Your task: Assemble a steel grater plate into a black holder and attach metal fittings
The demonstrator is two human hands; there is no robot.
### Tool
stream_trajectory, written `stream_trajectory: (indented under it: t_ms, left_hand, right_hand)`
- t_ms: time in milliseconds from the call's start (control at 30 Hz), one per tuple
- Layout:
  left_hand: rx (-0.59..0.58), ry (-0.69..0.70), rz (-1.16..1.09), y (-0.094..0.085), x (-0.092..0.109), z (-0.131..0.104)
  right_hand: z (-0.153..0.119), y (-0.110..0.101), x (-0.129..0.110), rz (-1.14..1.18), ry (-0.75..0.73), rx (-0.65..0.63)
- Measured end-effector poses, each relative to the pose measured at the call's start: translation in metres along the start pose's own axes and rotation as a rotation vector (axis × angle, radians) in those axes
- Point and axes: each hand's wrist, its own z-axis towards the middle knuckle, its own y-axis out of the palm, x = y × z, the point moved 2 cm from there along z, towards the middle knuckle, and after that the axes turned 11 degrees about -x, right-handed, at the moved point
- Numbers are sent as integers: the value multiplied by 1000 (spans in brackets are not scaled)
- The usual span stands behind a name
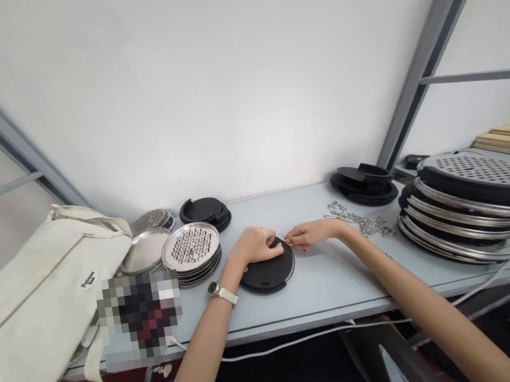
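Note:
A black round plastic disc [267, 273] with a raised rim lies on the table in front of me. My left hand [258, 243] is closed on its far edge, with the thumb across the top. At the disc's upper right edge, the fingers of my right hand [309, 234] are pinched together on a thin wire piece, of which only a bit shows. Loose shiny wire clips [365, 224] are scattered just to the right of that hand. Left of the disc stands a stack of round metal grater plates [191, 249], the top one full of raised holes.
Black round parts [205, 211] are piled behind the graters, and more [364, 184] at the back right. A tall stack of metal and black discs [469, 210] stands on the right. A cream bag [45, 299] and a pixelated patch occupy the left. A white cable [287, 343] runs along the front.

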Motion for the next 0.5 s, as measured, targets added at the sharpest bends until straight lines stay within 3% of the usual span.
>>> stream_trajectory:
  t_ms: [500]
  left_hand:
    - [-14, -5, -1, -2, 1, 0]
  right_hand:
    - [-2, 0, -4, -10, -10, -4]
